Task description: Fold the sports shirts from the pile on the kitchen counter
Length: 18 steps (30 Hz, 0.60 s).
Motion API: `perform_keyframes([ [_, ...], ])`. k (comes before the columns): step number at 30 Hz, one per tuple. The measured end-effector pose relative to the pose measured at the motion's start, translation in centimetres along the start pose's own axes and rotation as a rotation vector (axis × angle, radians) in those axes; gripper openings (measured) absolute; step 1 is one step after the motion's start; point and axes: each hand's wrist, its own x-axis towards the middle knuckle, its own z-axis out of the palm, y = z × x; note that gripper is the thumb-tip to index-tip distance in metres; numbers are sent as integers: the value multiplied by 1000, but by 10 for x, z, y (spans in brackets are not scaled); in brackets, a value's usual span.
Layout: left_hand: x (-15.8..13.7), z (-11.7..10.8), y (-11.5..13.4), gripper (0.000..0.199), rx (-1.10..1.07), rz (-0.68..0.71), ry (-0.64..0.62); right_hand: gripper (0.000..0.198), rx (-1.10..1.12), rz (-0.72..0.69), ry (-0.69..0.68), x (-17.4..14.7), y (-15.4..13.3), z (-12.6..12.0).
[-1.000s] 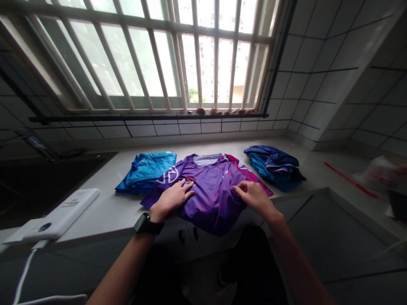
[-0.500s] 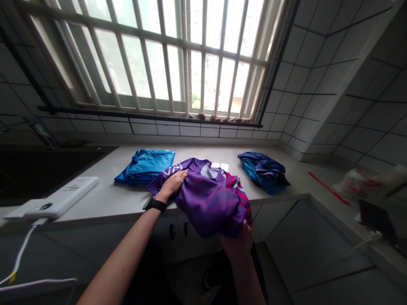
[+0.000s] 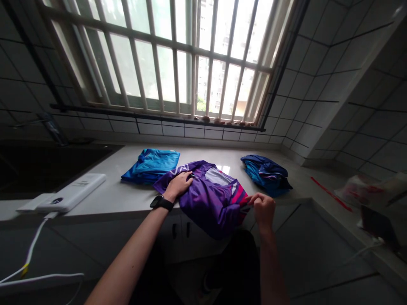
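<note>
A purple short-sleeved shirt point(image 3: 206, 203), with a white-lined neck opening and a pink-striped sleeve, lies half on the counter, its lower part hanging over the front edge. My left hand point(image 3: 180, 185), a black watch on its wrist, is closed on the shirt near the white-marked shoulder; folds run out from the fingertips. At the other side, my right hand point(image 3: 263, 207) pinches the pink-striped sleeve between thumb and curled fingers. Folded blue clothes point(image 3: 154, 165) sit to the left of the shirt. A pile of navy and blue clothes point(image 3: 267, 173) rests to its right.
On the left stand a dark sink point(image 3: 63, 169) with a faucet point(image 3: 52, 129) and a white power bank point(image 3: 71, 192) with a cable plugged in. A red strip point(image 3: 330, 194), a plastic bag point(image 3: 359, 190) and a dark device point(image 3: 378, 224) lie on the right counter. A barred window is ahead.
My right hand has moved up and rightward from the shirt's lower edge to the striped sleeve. The neck opening is spread wider. My left hand stays on the shoulder.
</note>
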Motion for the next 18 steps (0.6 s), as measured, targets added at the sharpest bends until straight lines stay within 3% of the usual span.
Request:
perform_keyframes([
  [2, 0, 0, 3, 52, -9, 11, 37, 32, -200, -26, -21, 21, -8, 5],
  [5, -9, -2, 10, 41, -33, 28, 105, 30, -496, -56, -238, 48, -22, 25],
  [7, -22, -10, 13, 31, -74, 54, 80, 26, -553, -118, -350, 64, -32, 34],
  [10, -48, -37, 7, 22, -213, 105, -41, 24, -456, -363, -222, 89, -48, 34],
  [12, -61, -60, -2, 22, -246, 41, 15, 25, -342, -484, -32, 105, -58, 31],
  [15, -63, -85, -11, 25, -130, -93, 113, 27, -223, -434, 7, 122, -68, 35],
  [18, -48, -77, -3, 41, -64, -50, 100, 25, -144, -351, -87, 127, -70, 53],
])
